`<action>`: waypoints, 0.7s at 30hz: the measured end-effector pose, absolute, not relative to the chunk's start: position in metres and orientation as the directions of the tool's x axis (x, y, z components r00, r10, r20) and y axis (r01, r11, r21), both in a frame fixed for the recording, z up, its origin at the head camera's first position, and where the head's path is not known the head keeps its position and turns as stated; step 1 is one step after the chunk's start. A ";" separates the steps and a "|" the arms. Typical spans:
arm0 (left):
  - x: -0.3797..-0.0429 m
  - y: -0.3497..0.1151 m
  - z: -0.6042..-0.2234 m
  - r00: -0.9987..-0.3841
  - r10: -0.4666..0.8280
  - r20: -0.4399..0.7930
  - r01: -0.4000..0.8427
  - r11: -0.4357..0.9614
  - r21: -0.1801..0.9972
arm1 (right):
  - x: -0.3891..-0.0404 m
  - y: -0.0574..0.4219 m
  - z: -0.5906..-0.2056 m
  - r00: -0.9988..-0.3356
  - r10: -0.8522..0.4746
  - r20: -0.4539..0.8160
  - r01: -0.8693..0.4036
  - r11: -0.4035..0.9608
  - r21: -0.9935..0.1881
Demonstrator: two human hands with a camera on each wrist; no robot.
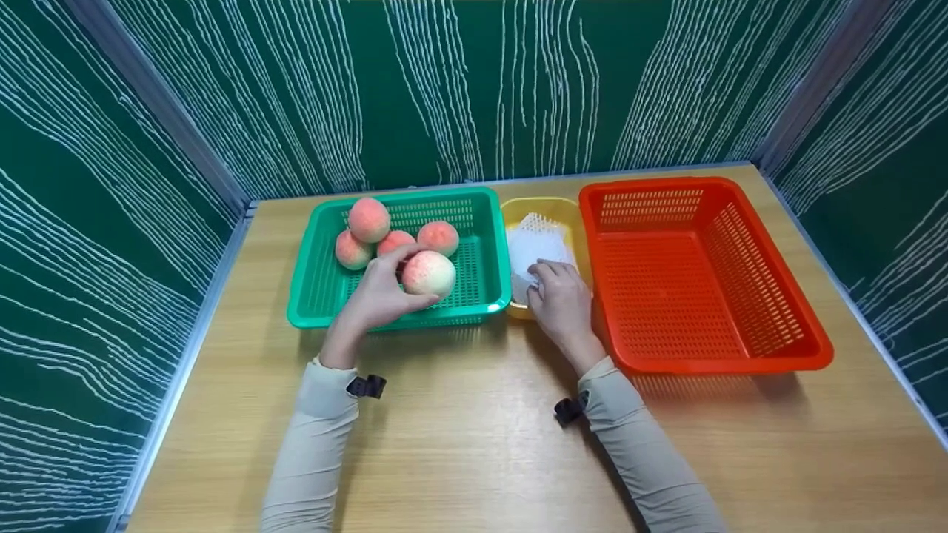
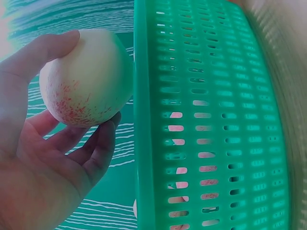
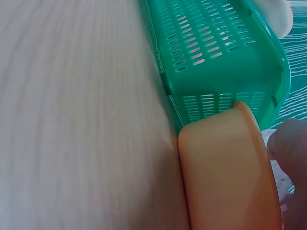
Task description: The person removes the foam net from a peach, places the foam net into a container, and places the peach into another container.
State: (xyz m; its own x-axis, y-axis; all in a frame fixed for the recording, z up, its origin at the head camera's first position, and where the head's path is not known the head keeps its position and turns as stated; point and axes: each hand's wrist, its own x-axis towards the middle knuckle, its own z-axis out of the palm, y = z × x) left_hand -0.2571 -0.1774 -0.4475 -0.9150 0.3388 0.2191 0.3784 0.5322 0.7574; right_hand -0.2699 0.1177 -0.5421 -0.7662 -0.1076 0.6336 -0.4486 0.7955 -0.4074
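Note:
My left hand [image 1: 378,292] grips a pale peach [image 1: 429,275] with a reddish blush, thumb on one side and fingers on the other. The peach is over the front part of a green basket [image 1: 481,311], above its rim in the left wrist view. Several pinker peaches [image 1: 369,220] lie behind it in that basket, one on top of the others. My right hand [image 1: 563,303] reaches into a small yellow basket [image 1: 520,312], its curled fingers at white foam netting [image 1: 535,248]. The fingertips are partly hidden, so I cannot tell whether they pinch the netting.
A large red-orange basket [image 1: 659,277] with nothing in it stands right of the yellow one. The three baskets sit side by side on a wooden table [image 1: 459,444]. Green panels with white lines [image 1: 474,89] enclose the table at the back and sides.

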 end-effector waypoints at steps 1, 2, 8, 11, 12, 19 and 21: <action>-0.257 -0.177 -0.447 -0.914 0.341 0.219 0.380 0.533 0.756 | -0.270 0.118 -0.542 -0.776 -0.120 0.619 -0.447 0.796 -0.407; -0.257 -0.177 -0.447 -0.914 0.342 0.219 0.381 0.532 0.756 | -0.269 0.118 -0.541 -0.786 -0.131 0.604 -0.445 0.798 -0.406; -0.258 -0.177 -0.447 -0.911 0.346 0.225 0.387 0.527 0.757 | -0.269 0.120 -0.540 -0.846 -0.202 0.494 -0.423 0.817 -0.391; -0.258 -0.177 -0.446 -0.910 0.345 0.231 0.391 0.526 0.756 | -0.268 0.119 -0.539 -0.876 -0.230 0.424 -0.404 0.830 -0.384; -0.258 -0.177 -0.446 -0.909 0.346 0.232 0.392 0.524 0.756 | -0.268 0.119 -0.539 -0.883 -0.240 0.404 -0.400 0.835 -0.379; -0.257 -0.177 -0.448 -0.911 0.352 0.213 0.383 0.536 0.752 | -0.264 0.119 -0.540 -0.906 -0.287 0.312 -0.385 0.865 -0.321; -0.257 -0.177 -0.449 -0.912 0.352 0.213 0.383 0.535 0.753 | -0.264 0.119 -0.542 -0.914 -0.293 0.282 -0.374 0.878 -0.298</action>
State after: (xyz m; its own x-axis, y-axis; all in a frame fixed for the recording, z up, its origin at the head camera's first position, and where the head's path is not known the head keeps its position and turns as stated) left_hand -0.2565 -0.1767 -0.4487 -0.9115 0.3516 0.2133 0.3826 0.5349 0.7533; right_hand -0.2643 0.1190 -0.5418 -0.9136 -0.2929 0.2820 -0.3736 0.8784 -0.2979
